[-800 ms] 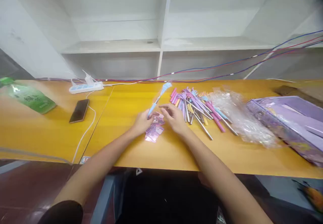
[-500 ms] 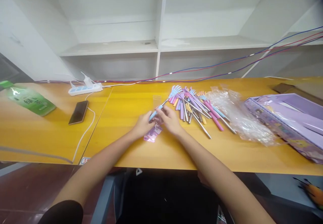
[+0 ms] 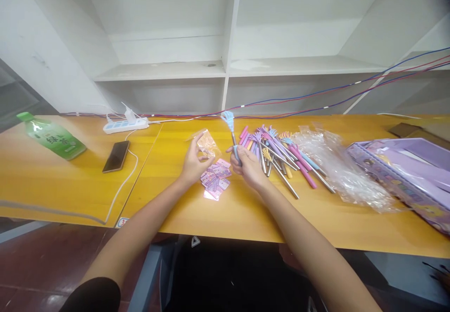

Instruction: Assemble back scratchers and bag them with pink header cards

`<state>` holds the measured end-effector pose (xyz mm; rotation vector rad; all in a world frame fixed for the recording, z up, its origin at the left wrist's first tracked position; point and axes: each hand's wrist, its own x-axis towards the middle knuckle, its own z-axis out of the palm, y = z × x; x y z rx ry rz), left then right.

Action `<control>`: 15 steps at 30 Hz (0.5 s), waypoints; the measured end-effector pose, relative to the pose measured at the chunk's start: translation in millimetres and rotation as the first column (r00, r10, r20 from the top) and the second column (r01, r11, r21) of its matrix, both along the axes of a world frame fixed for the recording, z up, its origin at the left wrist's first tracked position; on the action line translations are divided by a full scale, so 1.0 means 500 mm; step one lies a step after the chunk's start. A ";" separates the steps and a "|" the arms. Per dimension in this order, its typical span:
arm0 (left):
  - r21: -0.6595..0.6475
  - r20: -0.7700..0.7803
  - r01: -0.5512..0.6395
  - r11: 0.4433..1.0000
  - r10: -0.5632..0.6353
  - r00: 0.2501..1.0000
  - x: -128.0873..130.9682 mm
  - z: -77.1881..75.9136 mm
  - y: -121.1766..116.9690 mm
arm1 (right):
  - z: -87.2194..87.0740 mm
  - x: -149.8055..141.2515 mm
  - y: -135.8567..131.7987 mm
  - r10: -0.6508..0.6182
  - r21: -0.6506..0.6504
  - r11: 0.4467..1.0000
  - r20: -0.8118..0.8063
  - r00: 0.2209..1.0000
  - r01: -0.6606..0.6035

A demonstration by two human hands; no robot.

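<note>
My right hand [image 3: 249,166] is closed around the handle of a blue back scratcher [image 3: 228,121], its hand-shaped head pointing up and away from me. My left hand [image 3: 194,161] is curved with thumb and fingers apart, its fingertips beside a clear plastic bag [image 3: 210,142] on the table. Whether a finger touches the bag I cannot tell. Between the hands lies a small heap of pink and purple cards [image 3: 216,181]. To the right of my right hand is a pile of back scratchers [image 3: 272,144] with coloured handles and metal rods.
Crumpled clear plastic bags [image 3: 337,171] and a purple printed box [image 3: 397,167] lie on the right. On the left are a phone [image 3: 116,156], a white power strip [image 3: 125,124] and a green bottle [image 3: 56,137]. Cables [image 3: 274,101] run along the back below white shelves.
The hands have moved apart. The blue back scratcher, earlier held between both, is now in my right hand alone and more upright. My left hand has opened by the bag, and the cards are uncovered.
</note>
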<state>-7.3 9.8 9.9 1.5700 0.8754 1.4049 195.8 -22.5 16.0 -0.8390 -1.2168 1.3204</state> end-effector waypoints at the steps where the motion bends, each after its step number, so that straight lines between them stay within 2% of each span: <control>1: 0.017 0.004 -0.023 1.000 0.023 1.000 -0.002 0.000 0.003 | 0.000 -0.002 -0.004 0.009 0.018 1.000 0.068 0.998 -0.011; 4: 0.068 0.019 -0.075 0.995 0.074 0.997 -0.009 -0.001 0.016 | 0.004 0.000 -0.012 -0.056 0.126 0.992 0.334 0.941 0.015; 8: 0.186 0.043 -0.130 0.974 0.124 0.991 -0.028 0.008 0.034 | 0.010 0.017 -0.011 -0.191 0.282 0.960 0.645 0.740 0.003; 11: 0.286 0.046 -0.159 0.945 0.152 0.987 -0.043 0.019 0.045 | 0.007 0.025 -0.006 -0.204 0.293 0.956 0.743 0.637 -0.035; 15: 0.363 0.046 -0.145 0.920 0.138 0.989 -0.051 0.024 0.054 | 0.004 0.022 -0.005 -0.194 0.276 0.960 0.772 0.605 -0.044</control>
